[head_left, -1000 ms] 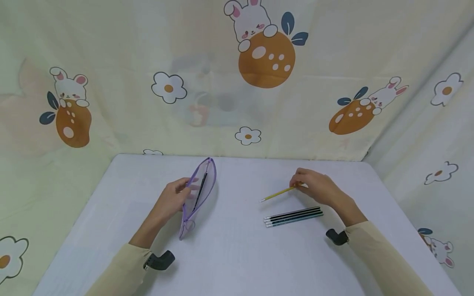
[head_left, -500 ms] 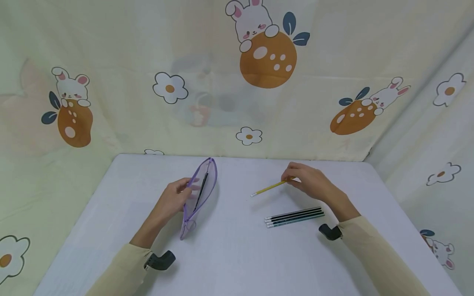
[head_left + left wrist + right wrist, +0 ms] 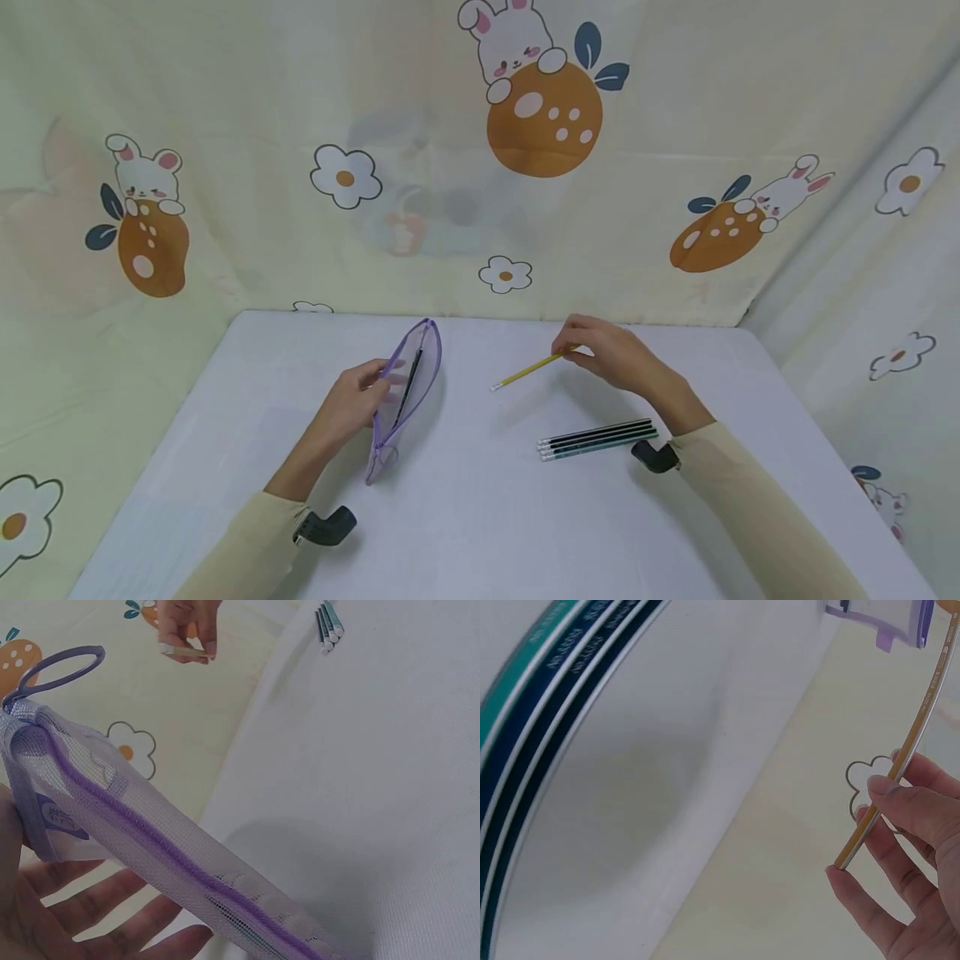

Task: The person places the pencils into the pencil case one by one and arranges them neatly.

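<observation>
My left hand (image 3: pixel 348 408) grips one side of a purple-edged mesh pencil pouch (image 3: pixel 431 373), held on edge with its mouth spread. Inside it lies a dark pencil (image 3: pixel 407 390). In the left wrist view the fingers spread behind the mesh (image 3: pixel 142 836), and the thumb is only partly seen. Between thumb and fingers, my right hand (image 3: pixel 622 358) pinches a yellow pencil (image 3: pixel 527 370) above the table, its white eraser end pointing left towards the pouch. Several dark and green pencils (image 3: pixel 596 440) lie side by side on the table, nearer than the right hand.
A white-covered table (image 3: pixel 465 517) lies under both hands. Behind it hangs a cream curtain (image 3: pixel 247 225) with printed rabbits and flowers, and a similar cloth hangs at the right. Black wrist cameras (image 3: pixel 326 527) stick out from both sleeves.
The right hand has moved left and away from me with the yellow pencil, bringing it closer to the pouch. The left hand and the pouch stay nearly still.
</observation>
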Tool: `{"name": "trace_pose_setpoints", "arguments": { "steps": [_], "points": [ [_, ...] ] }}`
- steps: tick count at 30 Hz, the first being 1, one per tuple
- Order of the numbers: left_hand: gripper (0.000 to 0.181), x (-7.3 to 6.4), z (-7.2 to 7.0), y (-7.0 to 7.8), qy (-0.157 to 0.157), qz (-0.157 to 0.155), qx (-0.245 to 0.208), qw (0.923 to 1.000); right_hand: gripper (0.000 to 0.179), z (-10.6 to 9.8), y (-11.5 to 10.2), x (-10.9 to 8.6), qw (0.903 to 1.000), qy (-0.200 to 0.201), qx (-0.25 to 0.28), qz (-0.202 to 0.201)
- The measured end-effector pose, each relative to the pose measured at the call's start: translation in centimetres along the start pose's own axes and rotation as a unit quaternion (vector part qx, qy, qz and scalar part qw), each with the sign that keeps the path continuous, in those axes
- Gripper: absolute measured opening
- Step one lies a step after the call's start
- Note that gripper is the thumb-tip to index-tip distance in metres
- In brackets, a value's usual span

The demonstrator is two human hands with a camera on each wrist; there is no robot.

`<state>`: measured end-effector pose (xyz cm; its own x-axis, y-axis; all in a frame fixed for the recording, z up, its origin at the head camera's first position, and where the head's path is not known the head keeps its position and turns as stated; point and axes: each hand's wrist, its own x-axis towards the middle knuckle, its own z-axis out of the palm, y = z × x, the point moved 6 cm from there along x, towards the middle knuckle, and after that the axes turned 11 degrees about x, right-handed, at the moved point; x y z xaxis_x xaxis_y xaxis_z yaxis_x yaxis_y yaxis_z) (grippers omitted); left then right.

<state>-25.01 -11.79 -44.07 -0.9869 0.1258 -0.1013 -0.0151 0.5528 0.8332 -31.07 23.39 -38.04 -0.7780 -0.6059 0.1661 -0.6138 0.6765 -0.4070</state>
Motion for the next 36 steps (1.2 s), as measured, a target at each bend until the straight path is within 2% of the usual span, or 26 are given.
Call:
{"name": "trace_pose_setpoints", "arguments": {
  "steps": [5,13,22,28,36],
  "points": [
    [0.04,0.1,0.1,0.0,-0.002,-0.004,-0.001,1.0,0.022,0.0,-0.8,0.7,0.9999,0.001,0.002,-0.015],
    [0.04,0.1,0.1,0.1,-0.001,-0.007,0.004,1.0,0.023,-0.4,-2.4,2.2,0.9973,0.008,0.028,-0.068],
    [0.041,0.1,0.1,0.0,-0.002,-0.003,0.004,1.0,0.02,-0.4,-3.6,3.5,0.9951,-0.004,0.086,-0.049],
    [0.04,0.1,0.1,0.0,-0.001,-0.005,0.005,1.0,0.02,-0.5,-4.4,4.1,0.9907,-0.002,0.123,-0.057],
    [0.04,0.2,0.1,0.1,-0.003,-0.007,0.005,1.0,0.018,-0.5,-5.5,5.1,0.9871,-0.006,0.139,-0.08]
  ]
}}
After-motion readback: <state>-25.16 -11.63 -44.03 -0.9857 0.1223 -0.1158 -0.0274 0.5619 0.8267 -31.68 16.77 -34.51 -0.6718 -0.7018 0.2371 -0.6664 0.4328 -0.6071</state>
